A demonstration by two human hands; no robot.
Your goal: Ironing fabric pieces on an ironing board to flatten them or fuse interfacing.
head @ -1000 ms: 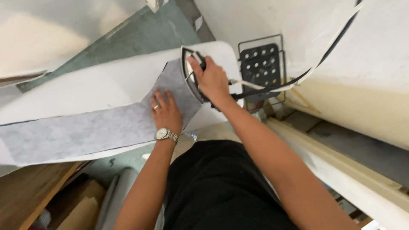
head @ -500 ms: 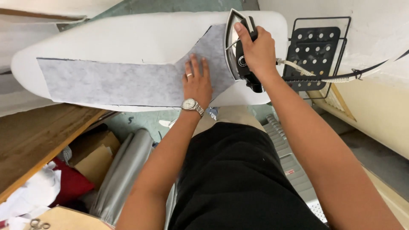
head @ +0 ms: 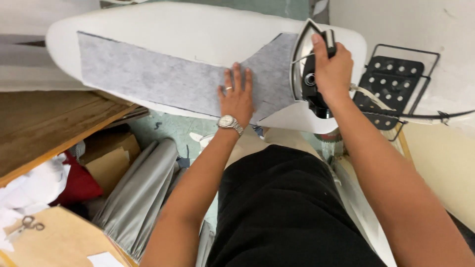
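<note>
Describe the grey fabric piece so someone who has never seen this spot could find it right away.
Start at the white padded ironing board. The grey fabric piece lies flat along it, under the left hand, with the iron in the right hand at its wide end. It is the only speckled grey sheet there.

On the white ironing board (head: 163, 29) lies a mottled grey fabric strip (head: 163, 81) edged with a thin dark line. At the board's right end stands a black-handled iron (head: 309, 74) with a silvery soleplate; beside it hangs a black perforated rest (head: 396, 81). Below the board lie a dark red cloth (head: 76, 185) and grey folded fabric (head: 136, 198).
</note>
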